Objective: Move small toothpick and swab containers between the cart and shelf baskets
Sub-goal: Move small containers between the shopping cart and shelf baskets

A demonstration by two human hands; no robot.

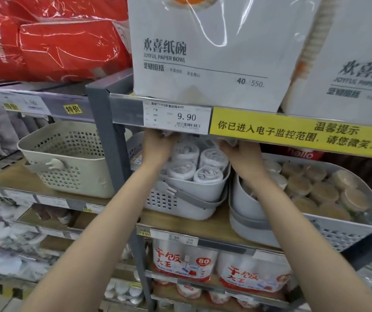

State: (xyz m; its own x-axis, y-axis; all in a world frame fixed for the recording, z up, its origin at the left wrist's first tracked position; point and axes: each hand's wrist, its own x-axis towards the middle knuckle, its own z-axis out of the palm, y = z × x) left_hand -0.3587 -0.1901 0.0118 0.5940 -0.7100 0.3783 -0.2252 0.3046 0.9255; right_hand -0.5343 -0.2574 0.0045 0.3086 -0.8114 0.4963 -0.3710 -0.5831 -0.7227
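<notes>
I have both hands, left hand (pixel 158 143) and right hand (pixel 239 152), reaching deep over the white basket (pixel 191 199) of swab containers (pixel 207 174). The shelf edge (pixel 293 131) hides the fingertips, so I cannot tell their grip. Next, I judge, comes a clean withdrawal under that edge.

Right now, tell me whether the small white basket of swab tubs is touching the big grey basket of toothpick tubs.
Cannot tell. In the head view the white basket and grey basket sit side by side, but the right forearm covers where their rims would meet.

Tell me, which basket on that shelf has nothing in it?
The cream basket on the left looks empty. The middle white basket holds white round containers, and the big grey basket on the right holds brown-lidded ones.
</notes>
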